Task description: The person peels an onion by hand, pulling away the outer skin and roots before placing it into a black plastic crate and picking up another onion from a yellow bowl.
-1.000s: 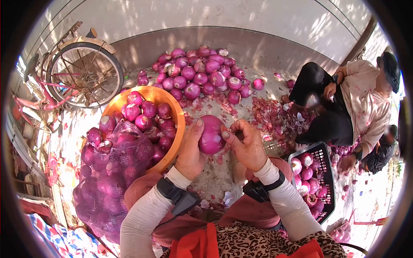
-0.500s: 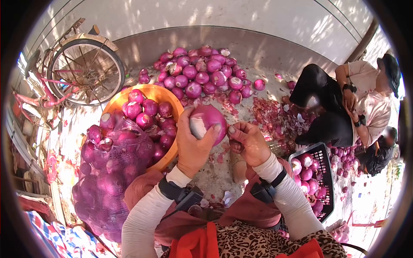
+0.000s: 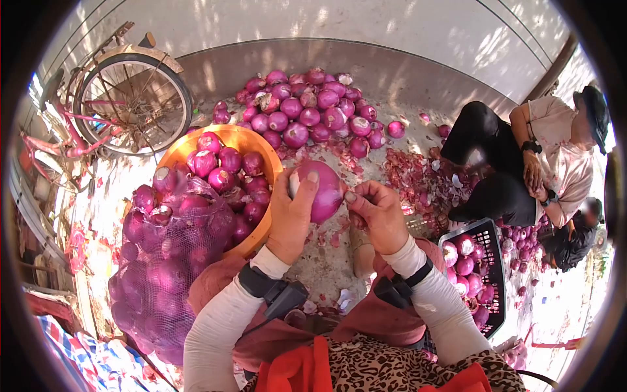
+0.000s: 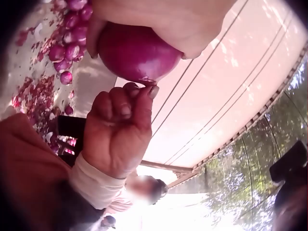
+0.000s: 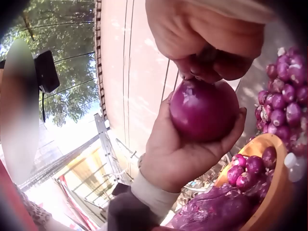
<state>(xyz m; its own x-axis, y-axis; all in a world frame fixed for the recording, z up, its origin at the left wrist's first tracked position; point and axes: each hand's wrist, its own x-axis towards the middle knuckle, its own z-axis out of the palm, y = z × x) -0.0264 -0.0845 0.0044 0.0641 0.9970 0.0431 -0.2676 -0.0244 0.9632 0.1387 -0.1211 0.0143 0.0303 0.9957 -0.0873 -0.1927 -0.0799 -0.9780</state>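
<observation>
One large red onion (image 3: 324, 196), glossy with a pale patch on its left side, is gripped by my left hand (image 3: 290, 219), the thumb lying across its front. At the onion's right end, my right hand (image 3: 381, 217) pinches its small pointed tip between thumb and forefinger. The left wrist view shows that pinch at the lower end of the onion (image 4: 139, 55), with the other right fingers curled into the palm. In the right wrist view, the left palm and fingers cup the onion (image 5: 204, 113) from below.
An orange tub (image 3: 277, 171) of red onions and a full purple mesh bag (image 3: 160, 281) stand on the left. Behind lies an onion pile (image 3: 307, 111), with loose skins (image 3: 418, 176) beside it. A black crate (image 3: 498, 274) and a seated person (image 3: 555, 144) are on the right.
Both hands held the onion at first; it has since been turned in my left hand. My right hand drew off to the right, and its fingertips are now at the onion's tip.
</observation>
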